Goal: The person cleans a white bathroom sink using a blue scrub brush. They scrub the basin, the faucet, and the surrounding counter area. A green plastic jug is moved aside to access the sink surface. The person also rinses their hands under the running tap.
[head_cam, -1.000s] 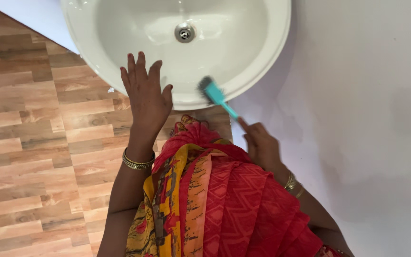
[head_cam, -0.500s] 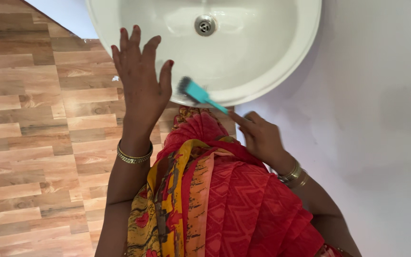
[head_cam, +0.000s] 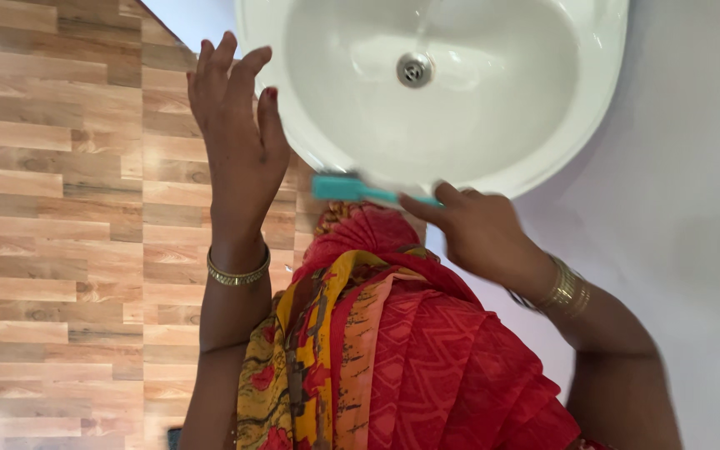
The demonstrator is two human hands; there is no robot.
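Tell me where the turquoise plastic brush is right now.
The turquoise plastic brush lies level at the near rim of the white ceramic basin, held by the right hand, just right of the open left hand.

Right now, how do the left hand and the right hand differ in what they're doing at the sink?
The left hand is open, fingers spread, flat against the white sink's left rim; the right hand is closed around the teal brush. The left hand holds nothing; the right hand points the brush head at the sink's front rim. Both wrists wear gold bangles.

The teal brush (head_cam: 352,189) has swung leftward along the basin (head_cam: 602,125) rim.
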